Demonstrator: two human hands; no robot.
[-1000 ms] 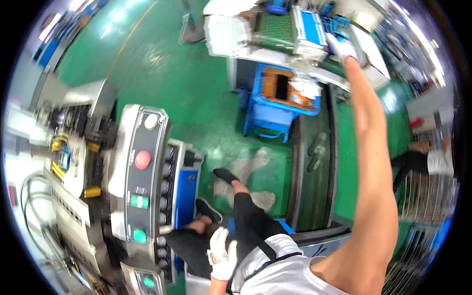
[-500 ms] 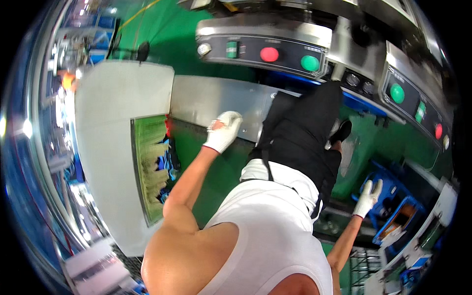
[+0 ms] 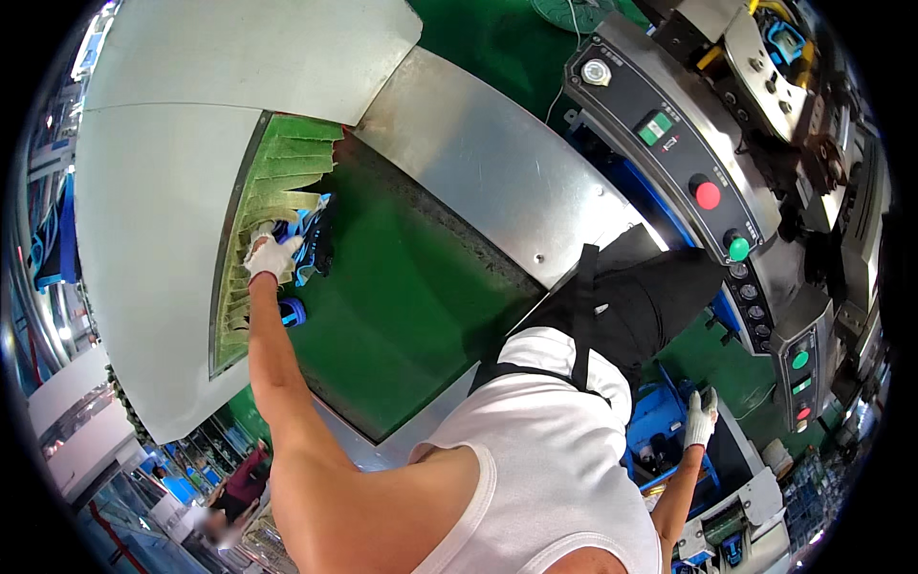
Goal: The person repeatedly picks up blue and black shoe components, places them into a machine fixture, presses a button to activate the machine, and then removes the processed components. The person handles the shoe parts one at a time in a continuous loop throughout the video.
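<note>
Left hand: the left hand wears a white work glove and is stretched far out over the conveyor, fingers curled down onto a blue and black part; whether they are clamped round it or only resting on it cannot be told.
Right hand: the right hand, also in a white glove, hangs low at the person's side with its fingers loosely together, holding nothing visible, just above a blue crate.
Blue and black part: it lies on the green conveyor belt right at the mouth of the machine hood, touching the strip curtain.
Small blue piece: a second blue piece sits on the belt just below the left wrist, near the curtain.
Strip curtain: pale green hanging strips fill the hood's opening; some are torn or pushed aside around the part.
Hood: a curved pale grey cover arches over the far end of the belt.
Side panel: a brushed metal plate runs along the belt's right edge, between belt and person.
Control panel: a dark panel to the right carries a red round button, a green one and a green square switch.
Clothing: white sleeveless top and black apron.
</note>
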